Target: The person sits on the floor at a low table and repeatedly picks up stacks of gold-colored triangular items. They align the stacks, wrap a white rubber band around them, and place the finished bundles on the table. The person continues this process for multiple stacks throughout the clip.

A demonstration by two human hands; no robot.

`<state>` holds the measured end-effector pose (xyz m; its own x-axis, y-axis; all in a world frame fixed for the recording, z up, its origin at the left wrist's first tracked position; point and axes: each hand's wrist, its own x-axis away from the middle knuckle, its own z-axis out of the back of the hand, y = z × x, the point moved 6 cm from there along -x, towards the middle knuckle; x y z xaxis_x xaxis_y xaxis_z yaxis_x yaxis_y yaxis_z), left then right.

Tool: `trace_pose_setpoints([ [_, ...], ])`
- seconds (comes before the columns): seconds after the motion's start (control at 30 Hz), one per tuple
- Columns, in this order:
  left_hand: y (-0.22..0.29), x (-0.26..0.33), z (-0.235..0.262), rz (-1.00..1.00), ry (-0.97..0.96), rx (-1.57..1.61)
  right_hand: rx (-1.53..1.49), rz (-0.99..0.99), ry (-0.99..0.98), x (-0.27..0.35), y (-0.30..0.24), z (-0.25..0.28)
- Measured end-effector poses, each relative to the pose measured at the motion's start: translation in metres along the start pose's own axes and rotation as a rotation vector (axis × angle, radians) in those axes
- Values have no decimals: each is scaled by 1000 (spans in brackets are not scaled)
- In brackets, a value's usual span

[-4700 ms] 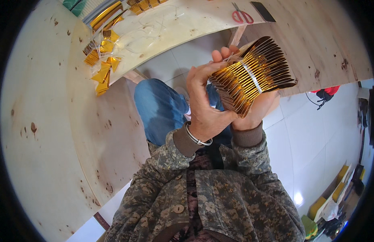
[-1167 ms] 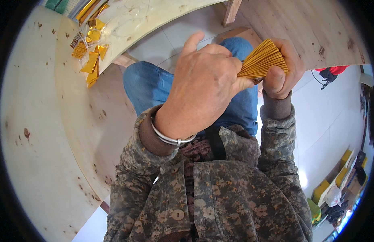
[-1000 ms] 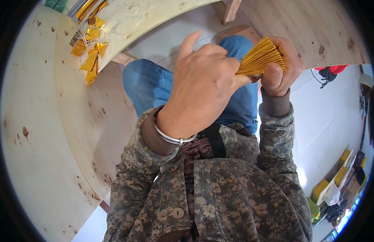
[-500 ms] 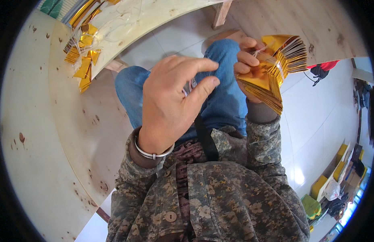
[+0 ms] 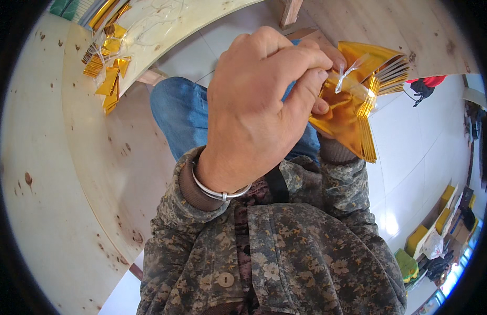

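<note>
My right hand point(image 5: 333, 56) grips a bundle of gold foil sheets point(image 5: 340, 113), pleated and gathered at the middle, with ends fanning out. A whitish plastic string point(image 5: 342, 79) is knotted on the foil near my fingers, and a clear band wraps the pinched waist. My left hand point(image 5: 256, 105), a silver bangle at its wrist, reaches across to the bundle's left side. Its thumb and forefinger are pinched together beside the string; what lies between them is hidden. The left hand covers part of the right hand's fingers.
A curved pale wooden table point(image 5: 49, 173) wraps round the left and far side. Several tied gold foil bundles point(image 5: 111, 86) lie at its far left, with loose clear strings point(image 5: 162, 16) beside them. Yellow boxes point(image 5: 417, 240) and bags stand on the floor at the right.
My left hand has moved right and up to the gold foil bundle, and its parted thumb and forefinger have closed. The bundle, still in my right hand, has shifted and turned slightly.
</note>
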<state>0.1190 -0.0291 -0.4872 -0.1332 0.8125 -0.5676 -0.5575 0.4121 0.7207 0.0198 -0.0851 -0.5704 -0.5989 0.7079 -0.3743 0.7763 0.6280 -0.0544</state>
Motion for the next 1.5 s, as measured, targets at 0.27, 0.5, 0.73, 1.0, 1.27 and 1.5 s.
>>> trace_pose_setpoints([
  [0.27, -15, -7, -14, 179, -132, 210, 7, -5, 70, 1, -3, 8],
  [0.5, -20, -3, -17, 284, -175, 357, -19, -21, 221, 12, 5, 11],
  [0.73, -23, -4, -18, 242, -124, 288, -69, -59, 259, 16, 8, 16],
  [1.0, -34, -2, 12, 245, 228, 286, -238, -218, -79, -2, 14, 26],
  [1.27, -46, 0, 27, 116, 424, 297, -152, -304, -60, -5, 12, 25],
  [1.5, -7, -2, 27, -261, 116, -135, -160, -205, 61, -5, 14, 34],
])
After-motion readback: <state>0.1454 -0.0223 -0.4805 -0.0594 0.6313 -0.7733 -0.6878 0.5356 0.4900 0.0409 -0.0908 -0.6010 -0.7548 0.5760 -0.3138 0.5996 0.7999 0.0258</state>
